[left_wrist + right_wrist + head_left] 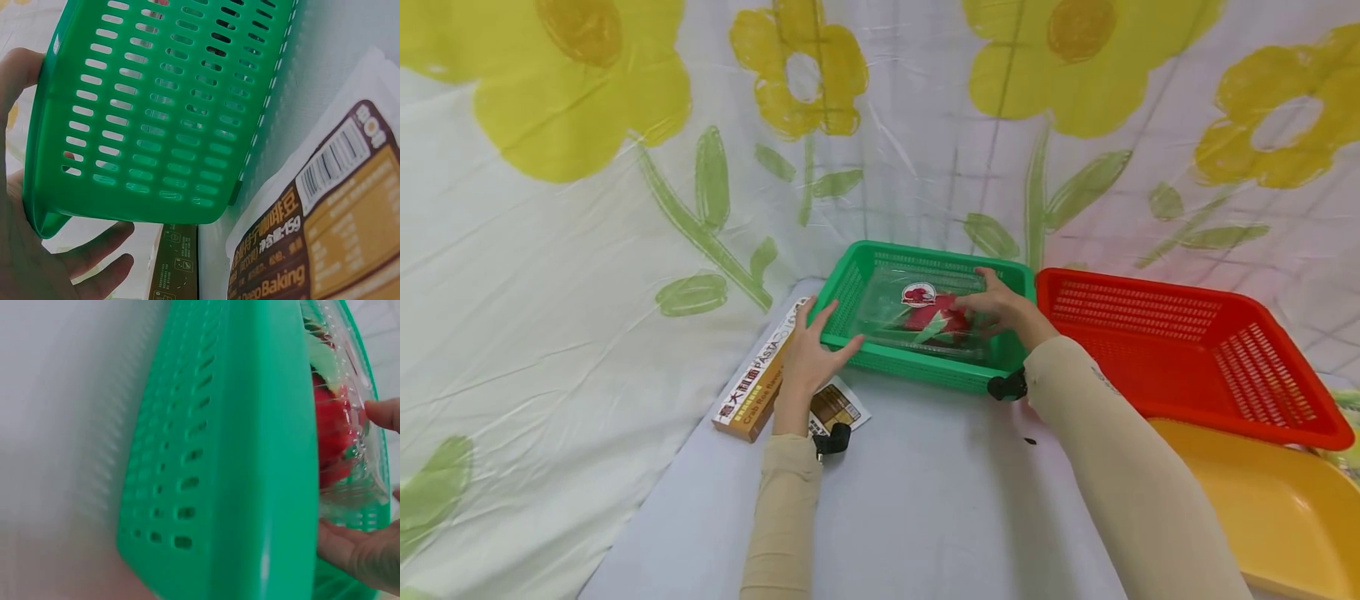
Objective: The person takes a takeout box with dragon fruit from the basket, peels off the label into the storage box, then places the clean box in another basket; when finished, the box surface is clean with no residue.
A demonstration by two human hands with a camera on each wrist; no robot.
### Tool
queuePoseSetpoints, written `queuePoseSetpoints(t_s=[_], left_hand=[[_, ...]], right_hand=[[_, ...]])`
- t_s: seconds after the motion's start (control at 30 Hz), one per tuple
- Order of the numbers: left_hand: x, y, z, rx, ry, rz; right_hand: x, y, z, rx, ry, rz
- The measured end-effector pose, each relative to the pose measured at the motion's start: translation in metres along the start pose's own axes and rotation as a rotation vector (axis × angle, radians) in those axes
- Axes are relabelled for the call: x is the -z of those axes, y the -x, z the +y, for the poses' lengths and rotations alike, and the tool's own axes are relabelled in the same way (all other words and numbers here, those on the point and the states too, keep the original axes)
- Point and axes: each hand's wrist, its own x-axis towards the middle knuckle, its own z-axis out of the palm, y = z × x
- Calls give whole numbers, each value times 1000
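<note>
One green basket (925, 367), one clear box (917, 312) under right hand (1003, 307), apparently gripped; left hand (812, 354) spread wide.

A red basket (1187, 350) and a yellow tray (1285, 517) sat together on the table (925, 500); a floral cloth (550, 208) hung behind.
</note>
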Motion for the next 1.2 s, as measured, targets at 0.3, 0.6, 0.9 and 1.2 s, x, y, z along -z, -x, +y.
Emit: queuePoseSetpoints(t_s=[0.3,0.6,0.9,1.2], left_hand=[[1,-1,3,-1,14,-3],[1,-1,2,-4,8,2],[3,-1,2,-1,11,-5],[3,-3,0,9,25,-16]], right_hand=[[-2,-1,2,-96,-43,2],[-2,-6,6,-142,-12,-52],[-16,-14,0,-115,-198,-22],[-26,-17,-10,-81,-223,-9]])
